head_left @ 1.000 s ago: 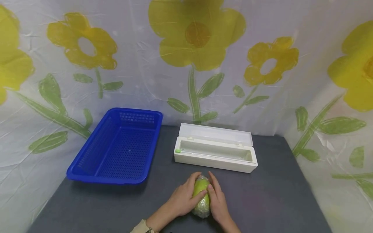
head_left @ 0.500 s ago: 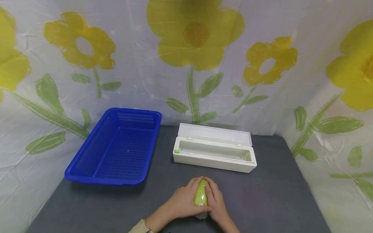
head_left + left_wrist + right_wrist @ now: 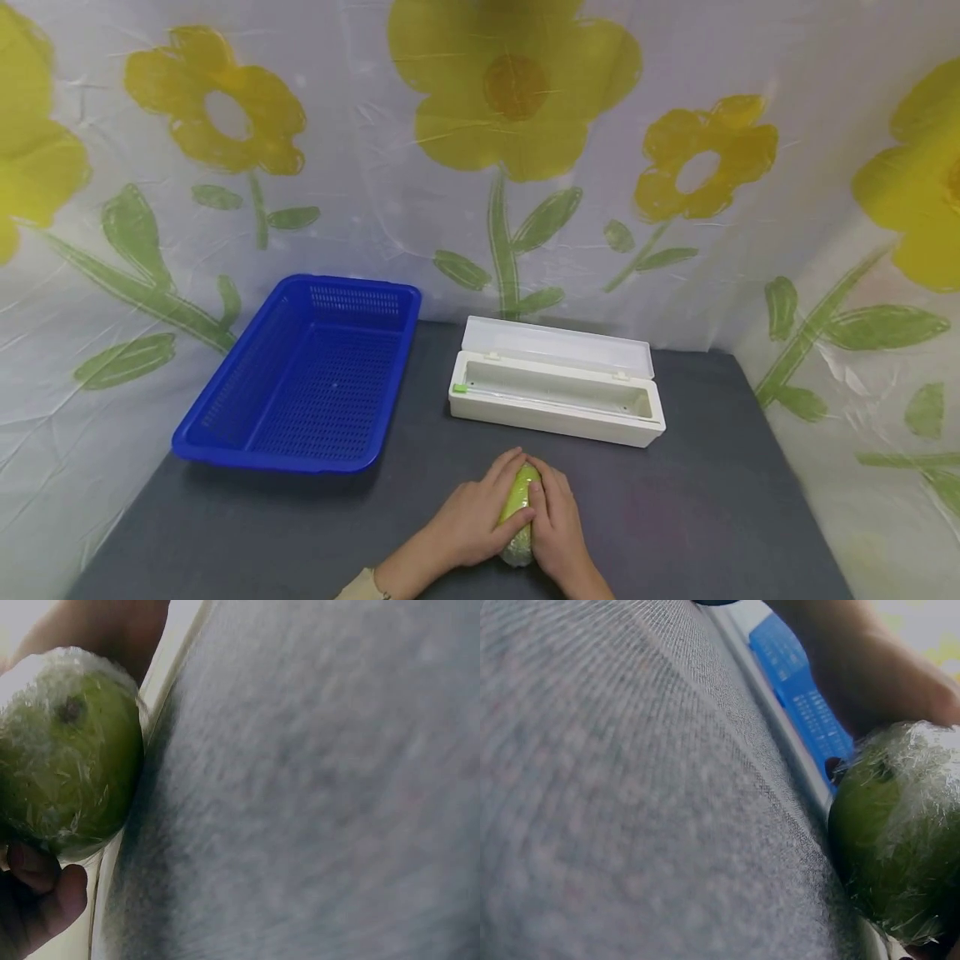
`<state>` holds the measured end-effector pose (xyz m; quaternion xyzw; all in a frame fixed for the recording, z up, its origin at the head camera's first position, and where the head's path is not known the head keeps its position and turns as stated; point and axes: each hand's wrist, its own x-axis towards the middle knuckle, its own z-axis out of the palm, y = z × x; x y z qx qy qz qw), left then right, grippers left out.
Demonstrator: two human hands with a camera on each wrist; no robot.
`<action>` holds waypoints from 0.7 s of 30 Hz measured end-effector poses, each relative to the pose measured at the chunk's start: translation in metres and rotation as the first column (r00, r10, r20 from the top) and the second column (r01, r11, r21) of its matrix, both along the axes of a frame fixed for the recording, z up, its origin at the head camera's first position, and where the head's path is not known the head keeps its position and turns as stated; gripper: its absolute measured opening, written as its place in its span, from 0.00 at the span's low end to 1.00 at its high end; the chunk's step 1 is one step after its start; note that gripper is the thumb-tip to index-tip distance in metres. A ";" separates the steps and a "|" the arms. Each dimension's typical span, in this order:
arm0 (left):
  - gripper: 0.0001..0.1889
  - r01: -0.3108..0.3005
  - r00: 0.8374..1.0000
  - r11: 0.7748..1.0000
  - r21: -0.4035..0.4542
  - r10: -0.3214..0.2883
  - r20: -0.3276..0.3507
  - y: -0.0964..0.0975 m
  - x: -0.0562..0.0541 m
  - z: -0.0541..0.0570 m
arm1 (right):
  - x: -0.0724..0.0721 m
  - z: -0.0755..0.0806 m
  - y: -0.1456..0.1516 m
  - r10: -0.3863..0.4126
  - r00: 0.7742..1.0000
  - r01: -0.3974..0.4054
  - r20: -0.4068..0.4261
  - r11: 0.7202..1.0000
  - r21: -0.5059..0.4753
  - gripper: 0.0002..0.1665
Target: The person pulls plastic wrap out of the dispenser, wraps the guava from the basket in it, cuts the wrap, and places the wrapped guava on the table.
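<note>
A green pear point(image 3: 517, 500) wrapped in crinkled cling film is held low at the front middle of the table. My left hand point(image 3: 471, 523) curls round its left side, thumb across the top. From the right, my right hand point(image 3: 558, 527) holds it too, fingers curved along the film. Fingertips of both hands come close together at the pear's far end. In the left wrist view the wrapped pear point(image 3: 71, 750) shows a dark brown spot at its end. Bunched film covers the pear point(image 3: 896, 832) in the right wrist view, right by the grey cloth.
Behind the hands stands a white cling film dispenser point(image 3: 555, 423), lid point(image 3: 558, 346) raised, with a green slider point(image 3: 460, 388) at its left end. A blue plastic basket point(image 3: 292, 461) is at the left. A flowered curtain point(image 3: 360, 208) encloses the dark grey table point(image 3: 712, 500).
Both hands have closed in round the pear; their fingertips moved together at its far end. The left thumb slid down over the film, then back up. Dispenser and basket stay put.
</note>
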<state>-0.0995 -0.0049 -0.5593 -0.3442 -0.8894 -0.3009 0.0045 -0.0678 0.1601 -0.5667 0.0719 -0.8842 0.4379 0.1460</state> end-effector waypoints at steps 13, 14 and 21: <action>0.33 0.017 0.999 0.999 0.037 -0.016 -0.027 -0.001 0.000 -0.002 | -0.002 0.000 0.000 0.018 0.998 -0.016 -0.052 0.999 0.033 0.19; 0.33 0.016 1.000 0.999 0.038 -0.015 -0.021 0.000 0.001 -0.001 | -0.002 0.000 0.000 0.018 0.999 -0.017 -0.049 0.999 0.029 0.19; 0.33 0.024 1.000 0.999 0.022 -0.024 0.000 -0.001 0.001 0.000 | -0.001 0.001 -0.001 0.002 0.998 0.001 -0.067 0.999 0.043 0.21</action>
